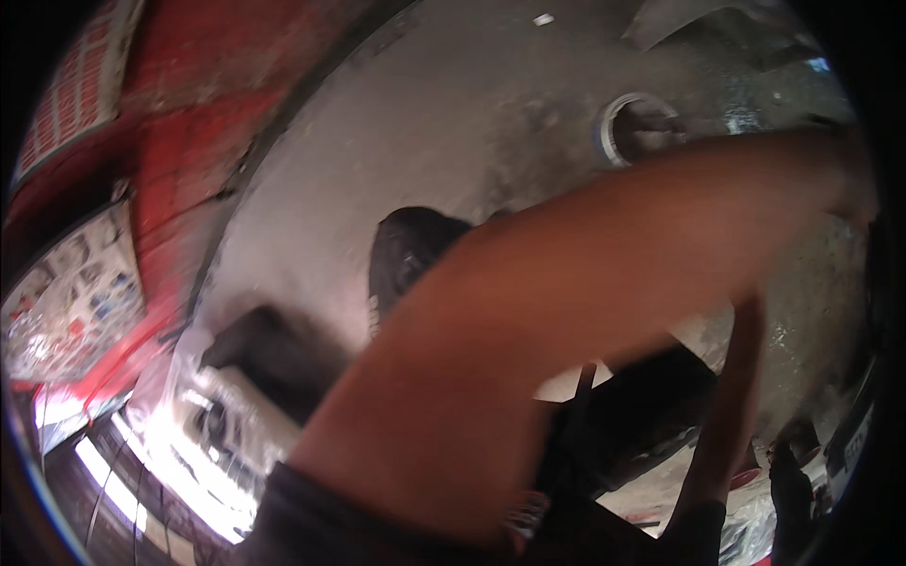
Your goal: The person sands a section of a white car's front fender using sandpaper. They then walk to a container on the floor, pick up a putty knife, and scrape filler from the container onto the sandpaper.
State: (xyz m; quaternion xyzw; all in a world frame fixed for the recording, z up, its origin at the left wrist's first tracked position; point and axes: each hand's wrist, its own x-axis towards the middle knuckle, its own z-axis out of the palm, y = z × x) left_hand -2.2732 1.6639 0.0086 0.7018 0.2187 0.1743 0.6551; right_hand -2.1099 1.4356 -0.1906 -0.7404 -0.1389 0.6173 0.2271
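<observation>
My left arm (566,283), in a dark short sleeve, reaches across the whole middle of the head view. At the far right rim is my left hand (845,174), smeared by motion; its fingers and anything in them cannot be made out. My right forearm (727,415) rises from a dark sleeve at the lower right. It passes behind my left forearm, which hides my right hand. Next to the left hand, a dark object (826,123) is too blurred to name. A round tub with a pale rim (609,132) stands on the floor beyond the left forearm.
A red wall (198,123) runs along the left, with a picture-covered sheet (80,292) beside it. Shiny clear plastic (203,443) lies at the lower left. Dark clothing (651,415) shows below my arm. Grey sheet-like material (679,19) is at the top right, above the concrete floor (425,113).
</observation>
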